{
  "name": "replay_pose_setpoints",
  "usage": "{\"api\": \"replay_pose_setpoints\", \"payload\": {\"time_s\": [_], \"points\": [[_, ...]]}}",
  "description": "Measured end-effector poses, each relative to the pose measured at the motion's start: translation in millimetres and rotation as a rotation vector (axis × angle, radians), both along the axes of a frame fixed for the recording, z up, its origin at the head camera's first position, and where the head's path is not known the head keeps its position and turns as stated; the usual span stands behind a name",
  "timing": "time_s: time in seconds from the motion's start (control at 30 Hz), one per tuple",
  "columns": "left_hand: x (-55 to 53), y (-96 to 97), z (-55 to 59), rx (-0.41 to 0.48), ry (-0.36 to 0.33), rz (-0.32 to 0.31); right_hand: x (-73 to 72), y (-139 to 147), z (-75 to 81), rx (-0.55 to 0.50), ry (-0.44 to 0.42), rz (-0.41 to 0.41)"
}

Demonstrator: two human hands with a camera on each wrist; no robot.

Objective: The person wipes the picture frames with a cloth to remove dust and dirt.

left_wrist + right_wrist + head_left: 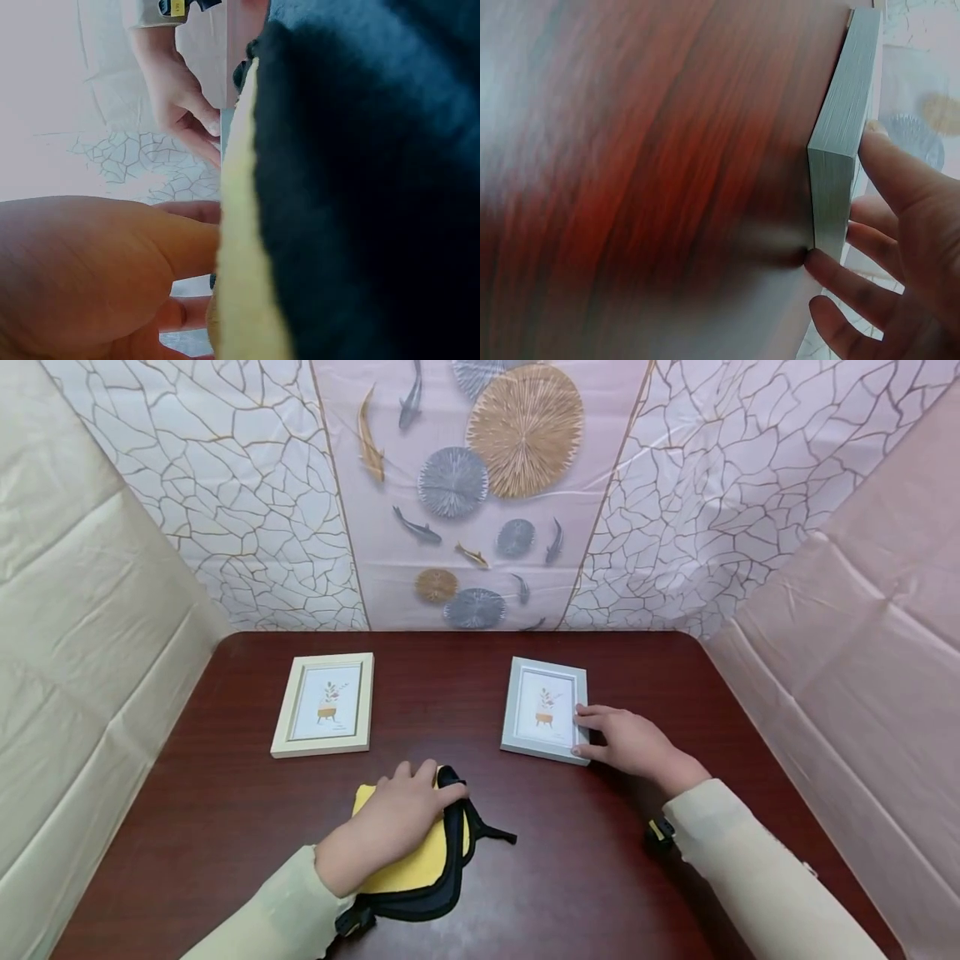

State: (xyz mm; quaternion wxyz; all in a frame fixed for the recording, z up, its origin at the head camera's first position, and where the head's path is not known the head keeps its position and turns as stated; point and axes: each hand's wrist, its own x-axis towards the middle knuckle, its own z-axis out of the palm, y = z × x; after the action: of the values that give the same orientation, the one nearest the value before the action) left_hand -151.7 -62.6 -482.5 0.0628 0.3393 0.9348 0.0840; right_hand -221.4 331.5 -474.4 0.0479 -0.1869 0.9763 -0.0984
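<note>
A folded yellow cleaning cloth (411, 870) with a dark border and a black hanging loop is at the front middle of the table. My left hand (393, 827) grips it from above, fingers over the yellow side and thumb across the dark edge. In the left wrist view the cloth (247, 285) fills the right half and covers the fingertips. A pale grey-blue picture frame (510, 718) lies face up at the back right. On its right side rests my right hand (626, 739); thumb and fingers touch the face, and one fingertip meets the side, as the right wrist view shows.
A cream picture frame (360, 718) with a similar plant print lies face up at the back left. The dark red-brown table (247, 852) has rounded far corners. Patterned fabric (480, 527) hangs behind it, and pale quilted panels (90, 610) stand along both sides.
</note>
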Motion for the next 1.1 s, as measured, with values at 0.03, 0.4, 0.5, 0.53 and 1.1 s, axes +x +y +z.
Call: {"api": "replay_pose_setpoints", "payload": {"time_s": [0.03, 0.4, 0.5, 0.53, 1.1], "points": [[0.2, -0.4, -0.3, 0.004, 0.010, 0.001, -0.1, -2, -0.9, 0.002, 0.002, 0.005], [5.4, 4.5, -3.9, -0.017, 0.037, -0.023, -4.7, -44, -4.6, 0.035, 0.022, 0.090], [10.9, 8.7, -2.5, -0.030, 0.020, -0.057, -5.4, -58, -2.9, 0.042, 0.014, 0.106], [12.6, 10.2, -1.4, -0.030, 0.012, -0.069, -5.6, -62, -2.6, 0.043, 0.014, 0.112], [7.7, 8.0, -3.8, 0.171, 0.070, 0.001, -5.1, -72, -4.1, 0.001, 0.039, 0.124]]}}
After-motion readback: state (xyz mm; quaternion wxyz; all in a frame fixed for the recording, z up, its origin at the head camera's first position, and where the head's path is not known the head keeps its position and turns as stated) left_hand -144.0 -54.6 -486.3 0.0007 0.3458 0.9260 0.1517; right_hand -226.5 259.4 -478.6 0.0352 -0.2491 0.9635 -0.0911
